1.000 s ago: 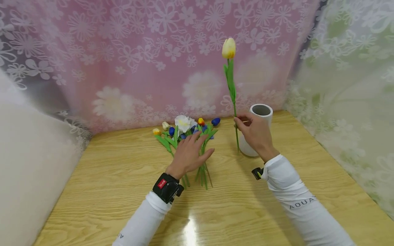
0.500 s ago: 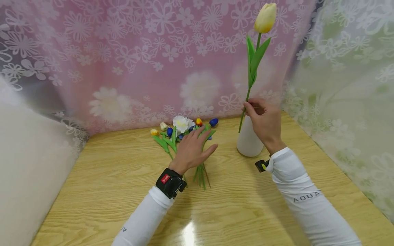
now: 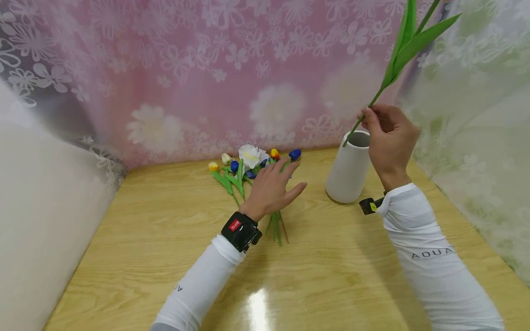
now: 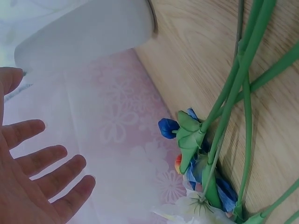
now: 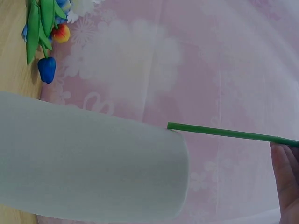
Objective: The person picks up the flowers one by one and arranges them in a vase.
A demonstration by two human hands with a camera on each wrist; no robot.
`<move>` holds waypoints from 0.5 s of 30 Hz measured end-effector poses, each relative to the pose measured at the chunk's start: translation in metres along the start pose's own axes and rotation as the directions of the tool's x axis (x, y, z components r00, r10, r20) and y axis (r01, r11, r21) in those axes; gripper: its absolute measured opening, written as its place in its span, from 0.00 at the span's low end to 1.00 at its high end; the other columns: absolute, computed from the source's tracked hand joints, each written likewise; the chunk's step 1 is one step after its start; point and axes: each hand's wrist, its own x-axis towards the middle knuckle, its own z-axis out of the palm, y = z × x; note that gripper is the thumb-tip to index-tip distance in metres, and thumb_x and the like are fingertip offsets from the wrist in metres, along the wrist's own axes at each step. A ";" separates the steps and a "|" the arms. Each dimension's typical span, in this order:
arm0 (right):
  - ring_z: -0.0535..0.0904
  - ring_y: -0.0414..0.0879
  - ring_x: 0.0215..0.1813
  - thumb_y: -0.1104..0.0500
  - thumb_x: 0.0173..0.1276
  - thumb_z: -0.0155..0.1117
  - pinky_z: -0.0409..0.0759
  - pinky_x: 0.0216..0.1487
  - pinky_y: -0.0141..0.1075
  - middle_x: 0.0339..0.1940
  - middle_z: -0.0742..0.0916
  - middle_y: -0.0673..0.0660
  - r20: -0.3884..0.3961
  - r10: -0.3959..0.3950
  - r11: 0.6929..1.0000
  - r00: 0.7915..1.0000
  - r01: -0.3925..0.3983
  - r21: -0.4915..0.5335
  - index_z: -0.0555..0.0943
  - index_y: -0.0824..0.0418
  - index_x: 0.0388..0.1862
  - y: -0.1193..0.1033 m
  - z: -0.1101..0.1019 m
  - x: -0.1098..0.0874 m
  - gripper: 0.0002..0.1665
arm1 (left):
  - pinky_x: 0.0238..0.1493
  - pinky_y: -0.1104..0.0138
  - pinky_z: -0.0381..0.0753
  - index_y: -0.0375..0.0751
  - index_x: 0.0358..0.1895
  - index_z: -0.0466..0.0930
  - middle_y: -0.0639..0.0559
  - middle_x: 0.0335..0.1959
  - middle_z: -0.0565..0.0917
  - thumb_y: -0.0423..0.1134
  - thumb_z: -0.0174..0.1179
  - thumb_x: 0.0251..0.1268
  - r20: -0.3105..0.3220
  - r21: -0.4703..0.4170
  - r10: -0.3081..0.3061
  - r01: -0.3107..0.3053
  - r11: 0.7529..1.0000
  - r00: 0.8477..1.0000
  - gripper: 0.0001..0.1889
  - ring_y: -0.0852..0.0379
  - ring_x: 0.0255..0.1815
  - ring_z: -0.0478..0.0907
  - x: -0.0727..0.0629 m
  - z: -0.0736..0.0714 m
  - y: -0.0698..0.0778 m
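Note:
My right hand (image 3: 393, 138) pinches the green stem of an artificial tulip (image 3: 414, 48) between thumb and fingers. The tulip leans to the right, its bloom beyond the top of the head view. The cut end of its stem (image 5: 219, 132) is at the rim of a white vase (image 3: 347, 174); I cannot tell whether it touches. The vase stands upright. Over a bunch of artificial flowers (image 3: 250, 157) lying on the table hovers my left hand (image 3: 271, 191), fingers spread and holding nothing. It covers part of the bunch in the head view.
The wooden table (image 3: 165, 257) carries the bunch and the vase. A pink floral curtain (image 3: 198, 82) hangs along the back edge. Pale green floral fabric (image 3: 476, 138) borders the right side, and a whitish surface (image 3: 49, 197) the left.
My right hand has moved up and to the right with the tulip, bringing the stem's end from beside the vase up to its rim. The tulip tilts more. My left hand has shifted slightly right.

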 end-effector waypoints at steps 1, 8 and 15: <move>0.84 0.38 0.32 0.63 0.63 0.68 0.81 0.40 0.28 0.33 0.88 0.59 -0.017 0.000 1.000 1.000 0.000 0.018 0.85 0.69 0.38 0.000 -0.001 0.003 0.09 | 0.62 0.50 0.66 0.48 0.70 0.65 0.45 0.69 0.65 0.61 0.47 0.69 0.003 0.001 -0.001 0.001 1.000 1.000 0.32 0.46 0.66 0.66 0.002 0.000 0.001; 0.84 0.43 0.32 0.62 0.61 0.69 0.82 0.40 0.31 0.32 0.88 0.59 -0.105 -0.025 0.995 0.994 0.035 0.096 0.85 0.68 0.36 0.002 -0.008 0.015 0.08 | 0.62 0.48 0.66 0.48 0.70 0.65 0.45 0.70 0.64 0.61 0.47 0.70 0.023 -0.009 -0.008 0.008 1.000 1.000 0.32 0.45 0.66 0.65 0.006 0.002 0.002; 0.84 0.40 0.31 0.61 0.62 0.68 0.81 0.41 0.29 0.32 0.88 0.57 -0.066 0.079 0.997 0.995 -0.079 -0.002 0.86 0.65 0.38 0.015 -0.014 0.012 0.08 | 0.61 0.48 0.66 0.51 0.71 0.63 0.46 0.70 0.63 0.62 0.46 0.69 0.046 -0.013 -0.015 0.016 1.000 0.999 0.32 0.46 0.67 0.65 0.006 0.009 0.003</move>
